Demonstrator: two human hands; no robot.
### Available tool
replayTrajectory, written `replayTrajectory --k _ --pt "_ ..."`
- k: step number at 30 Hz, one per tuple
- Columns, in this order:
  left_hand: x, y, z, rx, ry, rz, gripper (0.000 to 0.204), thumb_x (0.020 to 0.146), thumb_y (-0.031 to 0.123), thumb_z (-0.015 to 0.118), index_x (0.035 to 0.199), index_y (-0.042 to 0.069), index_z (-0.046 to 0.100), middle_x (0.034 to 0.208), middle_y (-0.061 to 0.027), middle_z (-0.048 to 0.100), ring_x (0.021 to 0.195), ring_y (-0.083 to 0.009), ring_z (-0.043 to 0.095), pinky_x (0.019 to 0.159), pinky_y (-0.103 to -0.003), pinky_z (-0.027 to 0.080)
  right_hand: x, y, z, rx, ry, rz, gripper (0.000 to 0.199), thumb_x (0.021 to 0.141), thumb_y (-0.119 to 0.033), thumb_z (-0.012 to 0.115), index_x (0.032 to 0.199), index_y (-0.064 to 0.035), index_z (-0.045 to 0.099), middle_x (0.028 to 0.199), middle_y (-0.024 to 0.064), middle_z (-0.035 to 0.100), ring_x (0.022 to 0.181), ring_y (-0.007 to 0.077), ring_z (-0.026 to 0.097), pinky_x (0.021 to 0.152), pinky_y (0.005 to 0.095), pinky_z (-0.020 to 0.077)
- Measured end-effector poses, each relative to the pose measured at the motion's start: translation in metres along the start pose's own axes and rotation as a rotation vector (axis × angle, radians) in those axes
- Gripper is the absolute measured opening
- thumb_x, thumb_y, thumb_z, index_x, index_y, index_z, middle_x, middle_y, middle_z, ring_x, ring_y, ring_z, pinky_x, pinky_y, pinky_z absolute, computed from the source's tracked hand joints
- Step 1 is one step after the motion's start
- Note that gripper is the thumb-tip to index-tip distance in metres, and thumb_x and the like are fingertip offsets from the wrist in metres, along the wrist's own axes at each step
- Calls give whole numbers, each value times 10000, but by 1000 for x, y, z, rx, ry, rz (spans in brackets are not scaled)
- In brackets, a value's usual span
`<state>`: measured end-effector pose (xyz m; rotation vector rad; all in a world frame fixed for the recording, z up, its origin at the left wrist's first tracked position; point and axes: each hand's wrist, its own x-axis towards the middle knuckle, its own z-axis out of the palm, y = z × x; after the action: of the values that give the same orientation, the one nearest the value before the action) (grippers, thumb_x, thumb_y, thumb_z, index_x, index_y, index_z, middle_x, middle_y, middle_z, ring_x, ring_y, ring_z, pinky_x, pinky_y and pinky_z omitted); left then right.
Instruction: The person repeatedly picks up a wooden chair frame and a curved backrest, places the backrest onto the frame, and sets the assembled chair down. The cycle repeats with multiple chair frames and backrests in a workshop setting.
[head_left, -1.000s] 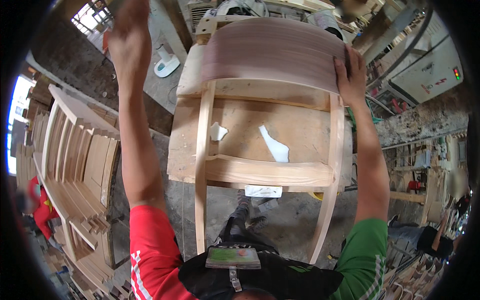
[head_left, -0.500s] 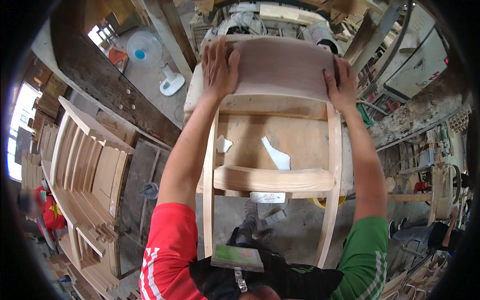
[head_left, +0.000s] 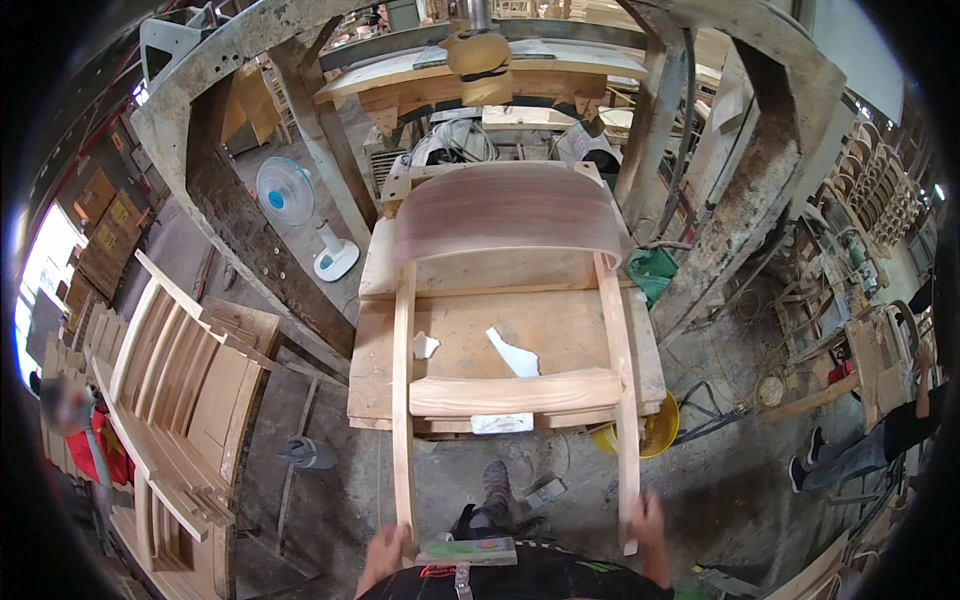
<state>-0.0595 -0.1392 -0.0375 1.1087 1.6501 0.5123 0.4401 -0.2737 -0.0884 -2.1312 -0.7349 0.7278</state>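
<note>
A wooden chair-back frame (head_left: 515, 393) lies over a wooden work table (head_left: 370, 345). It has two pale uprights, a pale cross rail and a wide curved dark-brown panel (head_left: 510, 215) at its far end. My left hand (head_left: 387, 553) is closed around the near end of the left upright (head_left: 403, 440). At the near end of the right upright (head_left: 625, 440), my right hand (head_left: 649, 532) is closed too, its fingers partly hidden and slightly blurred. White torn scraps (head_left: 513, 353) lie on the table between the uprights.
A metal press frame (head_left: 240, 240) surrounds the table, its posts on both sides. Left stand a fan (head_left: 288, 190) and a stack of curved wooden parts (head_left: 165, 350). A yellow bucket (head_left: 657, 430) sits under the table's right side. Another person (head_left: 870, 440) is at far right.
Both hands have come off the curved panel and back toward me, down to the near ends of the uprights. My view has tilted up, showing more of the press.
</note>
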Motion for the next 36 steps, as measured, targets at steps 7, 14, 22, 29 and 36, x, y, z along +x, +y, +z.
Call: replayTrajectory --k 7,14,22,29,36 --pt "-22 -25 38 -174 62 -319 728 946 706 568 1092 -5 624 683 -101 627 502 -184 602 454 -314 453 -17 23 14 -113 67 63 624 1039 -538 477 1110 58 648 957 318 688 952 495 686 838 509 522" --pt "15 35 54 -269 89 -165 712 964 695 549 1111 2 622 629 -74 600 473 -181 587 439 -321 454 68 -53 5 -107 82 -162 625 1023 -550 507 1024 48 689 968 310 700 962 463 684 841 496 509" --pt "66 89 46 -262 100 -87 706 939 722 570 1078 31 627 638 -66 609 461 -164 596 406 -286 429 123 -128 8 -124 76 -158 646 1007 -558 535 977 63 710 937 283 710 910 413 697 824 463 514" --pt "123 126 39 -337 111 -90 647 946 654 617 1078 21 640 627 -70 603 454 -164 584 408 -297 432 164 -144 35 -58 73 -22 638 994 -567 560 1006 53 708 990 278 713 999 407 688 897 474 504" --pt "185 165 24 -370 159 -122 637 941 641 634 999 7 637 603 -67 592 446 -157 578 398 -286 417 191 -207 67 -97 120 5 595 1009 -506 582 989 79 689 955 233 704 916 323 657 865 418 495"
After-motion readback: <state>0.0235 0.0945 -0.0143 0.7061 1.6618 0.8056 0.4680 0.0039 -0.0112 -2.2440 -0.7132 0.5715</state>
